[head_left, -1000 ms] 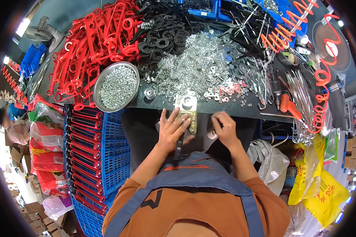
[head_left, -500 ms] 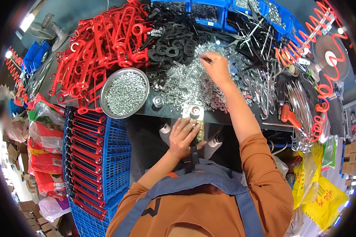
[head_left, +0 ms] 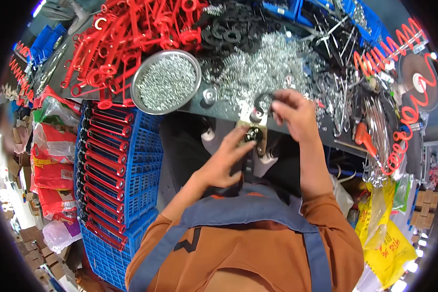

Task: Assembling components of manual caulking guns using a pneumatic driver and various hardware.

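Observation:
My right hand (head_left: 297, 113) pinches a black ring (head_left: 263, 100) between thumb and fingers, just above a small metal fixture (head_left: 256, 116) at the table's front edge. My left hand (head_left: 227, 158) lies in front of that fixture with its fingers apart. Its fingertips touch a shiny dark round part (head_left: 252, 135) there; whether they grip it is hard to make out. Behind both hands spreads a heap of small silvery metal parts (head_left: 263, 65). A steel bowl (head_left: 134, 95) full of small metal pins is to the left, with a short metal cylinder (head_left: 209, 95) beside it.
Red wrench-like tool bodies (head_left: 126, 44) pile up at the far left, black rings (head_left: 228, 33) at the back. Blue crates (head_left: 148, 165) with red tools stand left of me. An orange-handled tool (head_left: 364, 138) and a red coiled hose (head_left: 399, 114) are on the right.
My right hand has come back from the heap toward the fixture, a black ring now visible in it. My left hand has shifted slightly, fingers spreading. The view has tilted.

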A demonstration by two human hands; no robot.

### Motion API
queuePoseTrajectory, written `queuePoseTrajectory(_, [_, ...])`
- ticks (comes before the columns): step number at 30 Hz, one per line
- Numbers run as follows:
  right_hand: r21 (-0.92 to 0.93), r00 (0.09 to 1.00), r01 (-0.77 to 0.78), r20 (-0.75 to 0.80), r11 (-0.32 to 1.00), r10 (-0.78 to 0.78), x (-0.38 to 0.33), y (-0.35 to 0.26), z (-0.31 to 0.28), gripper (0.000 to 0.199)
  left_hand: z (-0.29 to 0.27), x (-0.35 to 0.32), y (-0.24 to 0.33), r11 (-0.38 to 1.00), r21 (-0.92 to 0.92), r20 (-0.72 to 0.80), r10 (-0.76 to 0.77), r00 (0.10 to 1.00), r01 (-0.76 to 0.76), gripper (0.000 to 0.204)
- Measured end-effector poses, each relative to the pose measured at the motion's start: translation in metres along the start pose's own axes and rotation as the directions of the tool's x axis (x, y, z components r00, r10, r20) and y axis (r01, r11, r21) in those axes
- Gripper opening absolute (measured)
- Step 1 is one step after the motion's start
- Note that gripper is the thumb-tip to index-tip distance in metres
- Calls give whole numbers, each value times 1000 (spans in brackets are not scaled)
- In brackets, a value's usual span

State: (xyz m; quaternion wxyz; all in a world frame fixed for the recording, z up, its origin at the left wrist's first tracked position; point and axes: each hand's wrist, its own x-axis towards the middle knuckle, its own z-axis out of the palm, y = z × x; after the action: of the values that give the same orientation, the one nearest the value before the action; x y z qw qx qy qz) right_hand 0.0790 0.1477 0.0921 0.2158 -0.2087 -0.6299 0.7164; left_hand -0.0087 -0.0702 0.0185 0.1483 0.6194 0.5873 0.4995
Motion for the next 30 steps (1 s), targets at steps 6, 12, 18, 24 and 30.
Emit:
queuePoseTrajectory(6, [11, 971, -217, -104, 976, 217, -50, 48, 14, 11, 24, 7, -7, 999, 24, -410, -29, 912, 43, 44])
queuePoseTrajectory(12, [-96, 963, -40, -268, 995, 13, -62, 50, 34, 10, 48, 9, -21, 998, -54, -569, -44, 821, 15, 60])
queuePoseTrajectory(18, [-264, 915, 127, -341, 956, -216, -73, 63, 38, 16, 40, 3, -17, 988, 150, -432, 37, 901, 32, 66])
queuePoseTrajectory(24, [-479, 920, 93, -294, 873, -260, -72, 72, 38, 15, 31, 16, -15, 968, 250, -334, 111, 936, -25, 33])
queuePoseTrajectory(30, [-348, 936, 56, -308, 936, -170, -70, 77, 33, 11, 37, 15, -25, 978, 204, -365, 118, 923, -44, 28])
